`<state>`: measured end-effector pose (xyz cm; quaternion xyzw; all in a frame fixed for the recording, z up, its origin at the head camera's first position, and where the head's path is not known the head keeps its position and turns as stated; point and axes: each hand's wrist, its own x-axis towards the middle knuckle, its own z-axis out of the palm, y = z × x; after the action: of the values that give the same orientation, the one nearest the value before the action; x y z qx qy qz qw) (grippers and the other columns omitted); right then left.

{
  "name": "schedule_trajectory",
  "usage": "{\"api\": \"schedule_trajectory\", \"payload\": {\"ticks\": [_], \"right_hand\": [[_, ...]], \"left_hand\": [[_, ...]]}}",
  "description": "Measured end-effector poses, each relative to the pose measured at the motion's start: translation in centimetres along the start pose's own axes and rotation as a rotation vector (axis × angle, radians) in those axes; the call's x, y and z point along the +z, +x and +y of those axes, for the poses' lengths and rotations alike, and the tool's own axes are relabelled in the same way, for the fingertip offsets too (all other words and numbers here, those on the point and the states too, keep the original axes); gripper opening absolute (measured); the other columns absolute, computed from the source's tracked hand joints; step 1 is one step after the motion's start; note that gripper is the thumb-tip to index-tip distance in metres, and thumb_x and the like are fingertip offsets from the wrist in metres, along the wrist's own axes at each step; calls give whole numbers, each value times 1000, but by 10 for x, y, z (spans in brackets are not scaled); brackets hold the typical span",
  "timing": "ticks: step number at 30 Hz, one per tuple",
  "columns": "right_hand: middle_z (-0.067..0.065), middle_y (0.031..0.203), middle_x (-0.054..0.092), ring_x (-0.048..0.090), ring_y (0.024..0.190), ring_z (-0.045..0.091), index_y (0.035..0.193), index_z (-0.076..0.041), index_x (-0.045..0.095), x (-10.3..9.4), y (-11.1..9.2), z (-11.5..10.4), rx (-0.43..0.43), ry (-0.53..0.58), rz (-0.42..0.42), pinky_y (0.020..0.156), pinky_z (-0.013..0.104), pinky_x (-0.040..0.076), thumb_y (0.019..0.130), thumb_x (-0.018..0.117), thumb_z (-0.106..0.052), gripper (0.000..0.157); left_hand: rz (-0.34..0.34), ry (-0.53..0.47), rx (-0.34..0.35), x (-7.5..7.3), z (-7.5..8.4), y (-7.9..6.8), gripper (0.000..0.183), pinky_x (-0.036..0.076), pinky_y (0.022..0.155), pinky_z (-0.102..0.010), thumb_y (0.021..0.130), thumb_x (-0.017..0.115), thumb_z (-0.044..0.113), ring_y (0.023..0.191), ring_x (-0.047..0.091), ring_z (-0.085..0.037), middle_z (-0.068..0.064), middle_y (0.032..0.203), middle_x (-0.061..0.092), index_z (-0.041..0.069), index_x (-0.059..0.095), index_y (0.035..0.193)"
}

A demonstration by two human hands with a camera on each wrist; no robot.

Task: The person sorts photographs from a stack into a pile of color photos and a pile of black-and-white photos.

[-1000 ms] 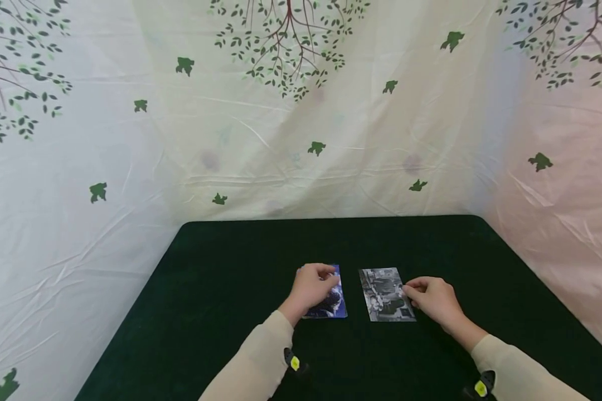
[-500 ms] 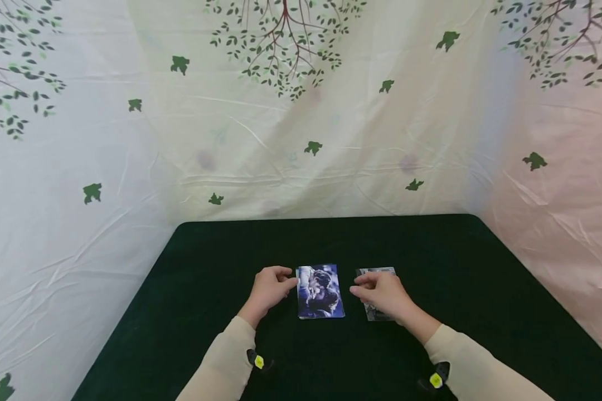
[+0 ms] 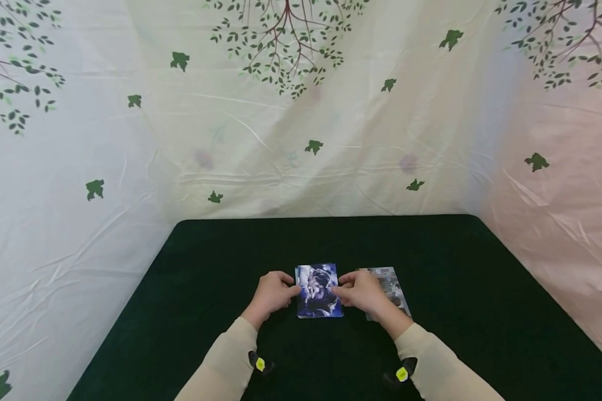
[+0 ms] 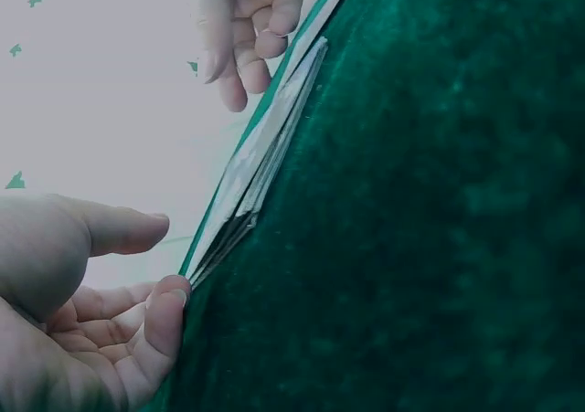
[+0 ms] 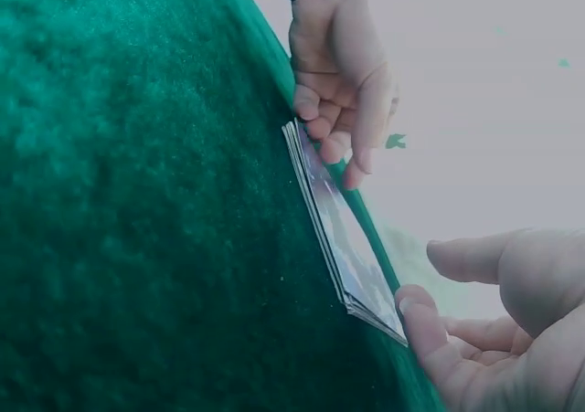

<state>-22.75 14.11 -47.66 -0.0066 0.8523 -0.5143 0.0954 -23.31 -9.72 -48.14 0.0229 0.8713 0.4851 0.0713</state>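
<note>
A small stack of picture cards [image 3: 319, 298], a blue and white print on top, lies on the dark green cloth. At its left side, my left hand [image 3: 272, 292] has its fingertips against the edge; my right hand [image 3: 363, 292] is at the opposite side. Both wrist views show the thumbs raised off the stack, while fingers touch its edges. The layers of the stack [image 4: 260, 165] fan apart slightly at the near side, as they also do in the right wrist view [image 5: 334, 238]. Partly beneath my right hand and wrist lies a black-and-white picture card [image 3: 391, 284].
The green cloth-covered table [image 3: 221, 250] reaches back to a pale hanging fabric [image 3: 261, 139] printed with leaves and branches. Similar fabric hangs along the left and right sides. A dark band with a yellow marker [image 3: 402, 374] sits at each wrist.
My left hand has moved left off the top of the blue stack to its left edge. My right hand has come left from the grey card's right edge, across it, to the stack's right edge.
</note>
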Motion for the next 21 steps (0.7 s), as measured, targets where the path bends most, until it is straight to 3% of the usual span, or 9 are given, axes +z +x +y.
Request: {"api": "schedule_trajectory", "payload": {"ticks": [9, 21], "right_hand": [[6, 85, 69, 66, 71, 17, 121, 5, 59, 3, 0, 6, 1, 19, -55, 65, 32, 56, 86, 74, -21, 46], [6, 84, 67, 65, 69, 17, 123, 5, 57, 7, -3, 6, 27, 8, -60, 63, 32, 56, 86, 73, -20, 47]], "left_hand": [[-4, 35, -11, 5, -3, 1, 36, 49, 54, -30, 84, 75, 25, 59, 60, -15, -4, 70, 64, 0, 64, 107], [7, 119, -1, 8, -4, 6, 37, 48, 55, -30, 78, 80, 19, 62, 60, -14, 0, 73, 64, 0, 67, 106]]}}
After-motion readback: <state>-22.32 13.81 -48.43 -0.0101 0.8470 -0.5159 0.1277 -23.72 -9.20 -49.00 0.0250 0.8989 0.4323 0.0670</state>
